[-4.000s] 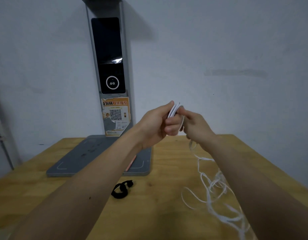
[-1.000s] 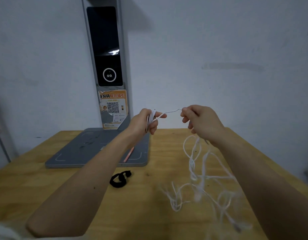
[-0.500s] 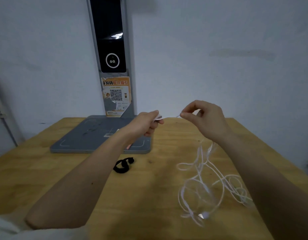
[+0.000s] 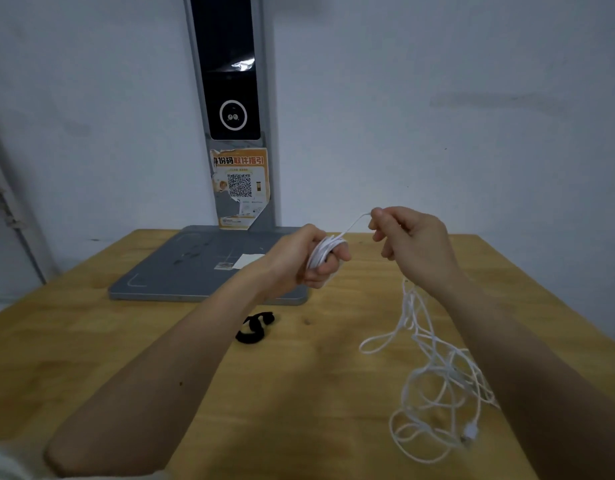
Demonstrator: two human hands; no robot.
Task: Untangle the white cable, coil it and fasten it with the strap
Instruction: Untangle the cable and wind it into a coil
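Coiling step: left hand (image 4: 307, 261) closed round a few turns of cable (image 4: 434, 362); right hand (image 4: 408, 239) pinches the strand. Rest lies tangled at 4 o'clock, strap (image 4: 254, 328) at 6. Next: feed slack w/o snagging.

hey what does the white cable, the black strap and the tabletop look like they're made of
The thin white cable looks like smooth plastic or rubber sheathing: it has a faint sheen and falls in springy loops. The small black strap looks like soft matte fabric, possibly hook-and-loop; its fuzzy, light-absorbing surface suggests so, though blur leaves it open. The yellow-brown wooden tabletop looks like plywood, with visible grain and a dull finish.
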